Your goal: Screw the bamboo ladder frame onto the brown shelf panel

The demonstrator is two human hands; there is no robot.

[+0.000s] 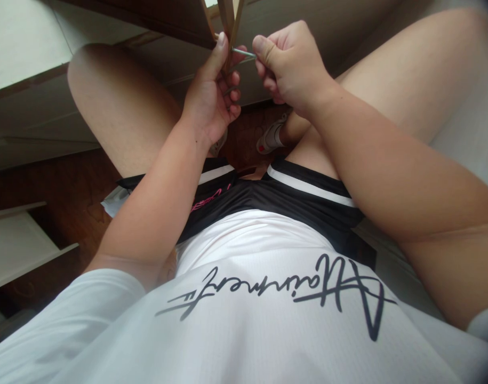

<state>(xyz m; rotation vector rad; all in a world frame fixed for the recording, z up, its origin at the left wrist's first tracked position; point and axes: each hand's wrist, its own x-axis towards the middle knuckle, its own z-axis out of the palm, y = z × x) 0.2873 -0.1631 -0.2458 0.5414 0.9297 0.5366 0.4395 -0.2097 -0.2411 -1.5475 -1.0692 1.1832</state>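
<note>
Near the top centre, my left hand (216,90) is closed around the narrow end of a brown wooden frame (226,21), its thumb on one side and its fingers curled on the other. A thin metal rod (244,52) runs from the wood across to my right hand (292,64). That hand pinches the rod between thumb and bent fingers. The rod's left tip meets the wood beside my left fingers; its other end is hidden inside my right hand, so I cannot tell whether it is a screw or a tool.
A dark brown panel (164,18) extends to the upper left of the frame. Pale furniture (23,42) stands at the left, with an open drawer-like piece (23,242) lower down. My bent legs flank the hands, above a reddish-brown floor (246,125).
</note>
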